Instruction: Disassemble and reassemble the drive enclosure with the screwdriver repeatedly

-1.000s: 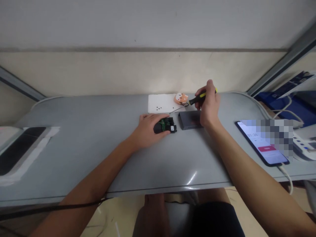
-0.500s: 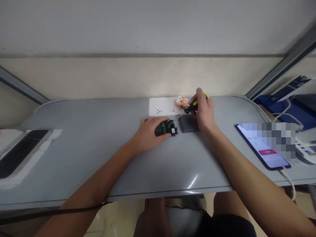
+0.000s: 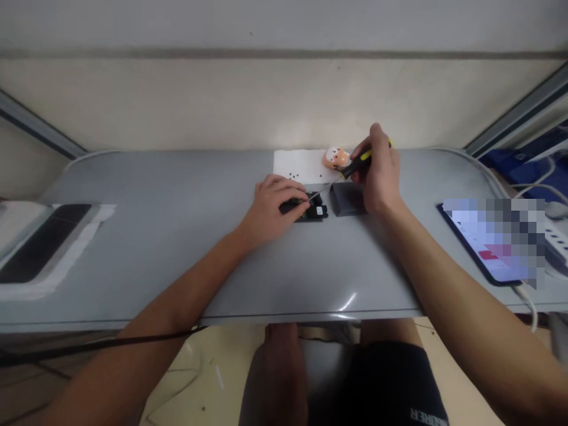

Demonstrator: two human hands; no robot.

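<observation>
A black electronic device (image 3: 322, 212) with a partly hidden green circuit board lies on the desk. Over it, my left hand (image 3: 277, 207) has thumb and forefinger brought together at the tip of the screwdriver; what they pinch, if anything, is too small to see. My right hand (image 3: 379, 174) grips the black and yellow handle of the screwdriver (image 3: 357, 165), its thin shaft slanting down leftward to the device. A dark grey casing (image 3: 346, 199) sits just right of the device, partly behind my right hand.
White paper (image 3: 306, 163) at the wall edge bears several tiny dark screws (image 3: 293, 176) and an orange and white figurine (image 3: 336, 158). A plugged-in phone (image 3: 490, 242) and a power strip (image 3: 557, 239) lie right. A black panel (image 3: 44, 242) lies far left on the grey desk (image 3: 177, 248).
My left thumb and forefinger have closed in from the device's sides to the screwdriver tip. My right hand still holds the screwdriver. The view has tilted down.
</observation>
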